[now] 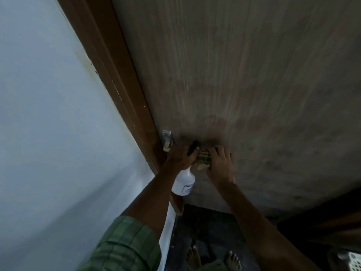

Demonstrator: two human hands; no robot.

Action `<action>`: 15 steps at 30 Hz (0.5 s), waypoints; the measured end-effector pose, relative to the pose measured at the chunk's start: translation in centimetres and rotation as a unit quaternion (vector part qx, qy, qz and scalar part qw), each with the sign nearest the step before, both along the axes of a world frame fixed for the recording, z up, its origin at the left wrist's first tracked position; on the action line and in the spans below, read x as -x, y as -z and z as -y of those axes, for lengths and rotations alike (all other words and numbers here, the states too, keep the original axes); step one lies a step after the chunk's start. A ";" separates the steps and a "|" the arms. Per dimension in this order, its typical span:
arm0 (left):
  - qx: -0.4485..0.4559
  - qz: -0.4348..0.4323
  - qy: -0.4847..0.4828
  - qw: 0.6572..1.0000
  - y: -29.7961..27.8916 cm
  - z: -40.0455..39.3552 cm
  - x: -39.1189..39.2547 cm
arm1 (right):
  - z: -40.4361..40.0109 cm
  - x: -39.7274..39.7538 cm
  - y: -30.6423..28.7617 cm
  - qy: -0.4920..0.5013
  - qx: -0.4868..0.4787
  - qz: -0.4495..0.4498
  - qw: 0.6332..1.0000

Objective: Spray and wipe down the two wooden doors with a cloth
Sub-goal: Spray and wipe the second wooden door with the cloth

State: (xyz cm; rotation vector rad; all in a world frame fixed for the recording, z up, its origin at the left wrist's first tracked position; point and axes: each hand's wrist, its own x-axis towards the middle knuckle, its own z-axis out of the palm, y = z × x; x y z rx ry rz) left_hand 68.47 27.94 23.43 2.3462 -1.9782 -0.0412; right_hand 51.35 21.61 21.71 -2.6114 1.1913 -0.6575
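A grey-brown wooden door (pixel 244 75) fills most of the head view, with darker damp patches around its lower middle. My left hand (pixel 178 158) grips a white spray bottle (pixel 184 183) by its black trigger head, held close to the door. My right hand (pixel 219 165) presses a checked green and beige cloth (pixel 202 161) flat against the door, just right of the bottle. Only one door is in sight.
A brown door frame (pixel 117 75) runs diagonally beside a pale blue wall (pixel 48 133). A metal latch plate (pixel 167 139) sits on the frame near my left hand. Bare feet (pixel 213 259) stand on a dark floor below. A white basket corner (pixel 351 261) shows bottom right.
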 end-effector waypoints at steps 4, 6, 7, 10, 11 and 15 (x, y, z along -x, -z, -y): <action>0.019 -0.014 -0.021 1.000 -0.2 0.2 0.2 | 0.1 1.3 0.1 0.011 0.016 0.002 1.000; -0.015 -0.003 -0.035 0.999 0.5 0.2 0.0 | 0.4 1.6 0.1 0.014 0.010 -0.007 1.000; 0.015 0.017 -0.033 0.999 0.8 0.3 0.0 | 0.6 1.6 0.1 0.017 0.007 -0.010 1.000; 0.035 -0.044 -0.105 0.993 1.0 0.9 0.8 | 0.9 1.7 0.0 0.020 0.002 -0.021 1.000; 0.037 -0.045 -0.116 0.992 1.2 1.1 1.0 | 0.9 1.6 -0.1 0.020 -0.001 -0.021 1.000; 0.006 -0.035 -0.130 0.991 2.9 1.4 1.1 | 0.9 0.8 -0.4 0.013 -0.010 -0.031 0.999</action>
